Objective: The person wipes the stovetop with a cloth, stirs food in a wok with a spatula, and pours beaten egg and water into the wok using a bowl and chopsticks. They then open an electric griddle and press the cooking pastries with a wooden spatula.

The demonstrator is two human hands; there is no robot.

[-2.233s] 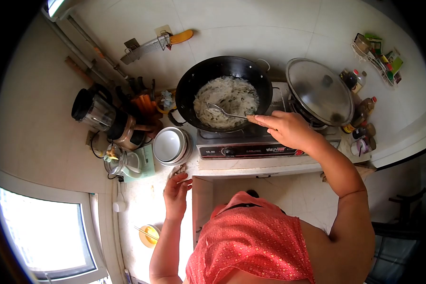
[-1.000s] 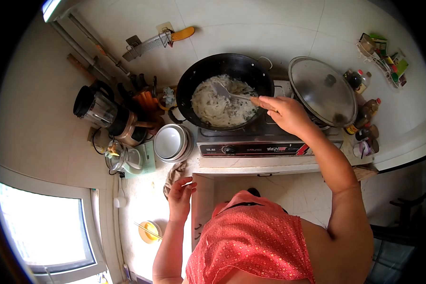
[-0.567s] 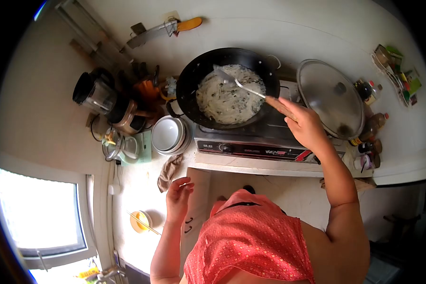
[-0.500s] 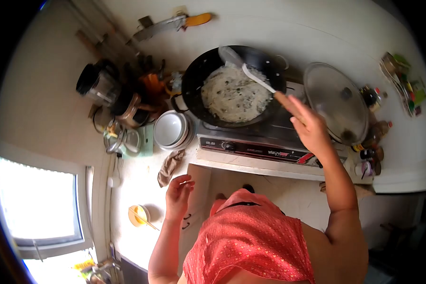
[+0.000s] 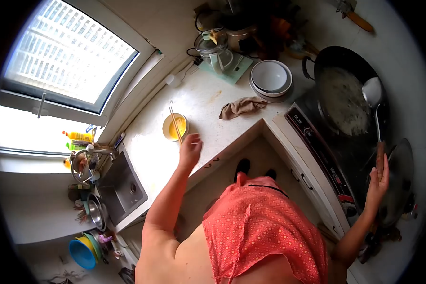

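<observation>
At the right, my right hand [image 5: 377, 184] holds the wooden handle of a metal spatula [image 5: 372, 92]. The spatula's head is over the far side of a black wok [image 5: 383, 71], which holds pale noodle-like food [image 5: 343, 102] with dark green bits. My left hand [image 5: 190, 147] is over the counter, just beside a small bowl [image 5: 165, 128] of yellow liquid with chopsticks [image 5: 175, 122] lying across it. Its fingers are curled loosely, and nothing shows in them.
A brown cloth [image 5: 241, 108] and stacked white bowls [image 5: 269, 76] are on the counter [image 5: 146, 156]. The sink [image 5: 123, 187] is at the left, below the open window [image 5: 71, 52]. A large lid [image 5: 397, 189] lies beyond the stove [image 5: 317, 151].
The view has swung left, bringing the sink and window into sight. My left hand has come up close to the yellow bowl. My right hand still holds the spatula above the wok.
</observation>
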